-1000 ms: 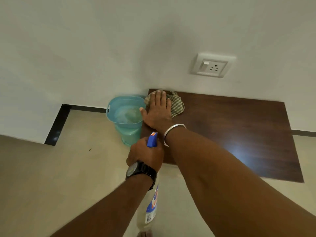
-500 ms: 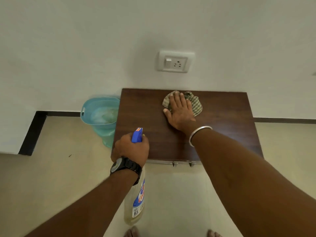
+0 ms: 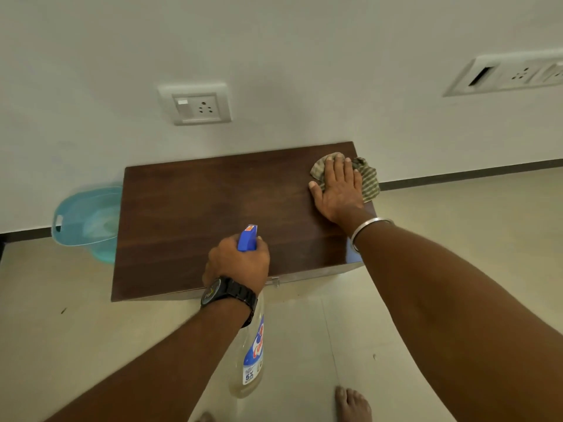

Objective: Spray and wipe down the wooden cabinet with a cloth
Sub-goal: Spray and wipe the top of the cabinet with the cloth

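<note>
a white wall (image 3: 274, 41) fills the upper half of the head view, and a pale tiled floor (image 3: 457, 226) runs along the bottom, with a dark skirting strip (image 3: 457, 174) where they meet. a white socket plate (image 3: 196, 105) sits on the wall left of centre, and a longer switch panel (image 3: 511, 73) shows at the upper right edge. the wooden cabinet (image 3: 213, 208) stands against the wall in the middle of the frame, its dark brown top facing the camera. the cloth (image 3: 369, 181) (checked, in dull green and beige) lies bunched at the top's far right corner, partly over the right edge. the right hand (image 3: 338, 190) lies flat on it, fingers straight and together, pressing it to the wood; a silver bangle (image 3: 365, 228) circles that wrist. the left hand (image 3: 237, 263) is low in the centre over the cabinet's near edge, fingers wrapped around the neck of the spray bottle (image 3: 251, 354). the bottle's blue trigger head (image 3: 247, 239) pokes out above the knuckles and points toward the wall, and its clear body with a blue and white label hangs below the wrist. a black watch (image 3: 228, 292) is on the left wrist. a turquoise plastic tub (image 3: 85, 220) sits on the floor just beside the cabinet's left side, against the wall. a bare foot (image 3: 353, 405) shows at the bottom edge.
</note>
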